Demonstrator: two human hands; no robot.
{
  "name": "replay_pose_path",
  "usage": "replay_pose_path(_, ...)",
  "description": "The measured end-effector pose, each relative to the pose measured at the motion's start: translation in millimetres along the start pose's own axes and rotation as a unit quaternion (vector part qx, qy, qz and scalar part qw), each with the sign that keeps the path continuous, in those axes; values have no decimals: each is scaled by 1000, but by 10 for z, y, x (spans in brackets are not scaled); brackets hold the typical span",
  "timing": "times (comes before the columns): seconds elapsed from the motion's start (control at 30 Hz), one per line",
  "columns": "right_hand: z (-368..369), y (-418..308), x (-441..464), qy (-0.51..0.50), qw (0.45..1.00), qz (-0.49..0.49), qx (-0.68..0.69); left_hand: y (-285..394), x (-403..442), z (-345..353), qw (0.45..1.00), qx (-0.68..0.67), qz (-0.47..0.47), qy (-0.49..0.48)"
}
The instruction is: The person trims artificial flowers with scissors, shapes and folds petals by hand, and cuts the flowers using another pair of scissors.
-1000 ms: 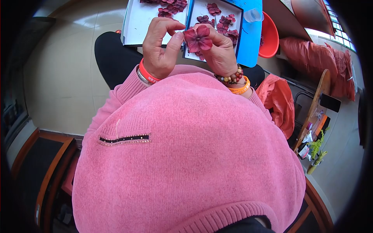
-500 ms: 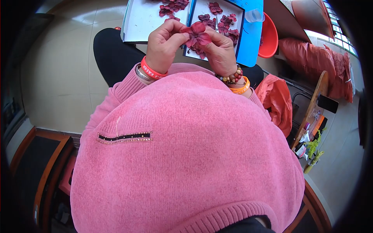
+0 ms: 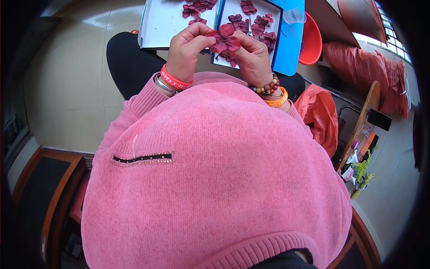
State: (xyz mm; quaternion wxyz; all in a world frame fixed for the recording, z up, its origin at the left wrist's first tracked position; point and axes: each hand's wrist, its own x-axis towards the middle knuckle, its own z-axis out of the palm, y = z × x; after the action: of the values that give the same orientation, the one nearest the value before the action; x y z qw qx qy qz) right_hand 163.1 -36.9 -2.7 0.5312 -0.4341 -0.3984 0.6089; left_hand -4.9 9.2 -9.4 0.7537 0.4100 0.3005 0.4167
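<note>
A dark red fabric flower (image 3: 224,39) is held between both hands above the near edge of the right-hand box. My left hand (image 3: 186,54) pinches its left petal between thumb and forefinger. My right hand (image 3: 254,60) grips the flower from the right, its thumb near the lower petals. Several more red flowers (image 3: 264,33) lie in the dark-rimmed white box (image 3: 246,38), with what look like small scissors among them. The white box on the left (image 3: 160,27) holds further flowers (image 3: 197,8) near its far right corner.
A blue board (image 3: 289,51) lies under the right box, with a clear plastic cup (image 3: 293,16) on it. Beside it is a red basin (image 3: 312,41). Farther right are a red bag (image 3: 319,119), a phone (image 3: 379,119) and a small green plant (image 3: 363,168).
My left thumb and forefinger have closed on the flower's left petal; they were apart from it a second ago. The flower has shifted slightly left and tilted.
</note>
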Motion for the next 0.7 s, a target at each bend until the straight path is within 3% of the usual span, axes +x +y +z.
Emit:
replay_pose_path(0.1,5,4,0,-3,1000,2,17,-8,8,56,999,-17,10,33)
replay_pose_path(0.3,45,-22,-29,25,1000,18,7,17,-5,95,995,79,52,31)
replay_pose_path(0.4,69,-51,-45,36,998,13,-43,-14,6,67,995,87,14,55)
replay_pose_path(0.7,94,-40,-50,88,995,9,-35,-11,-13,34,997,79,9,4)
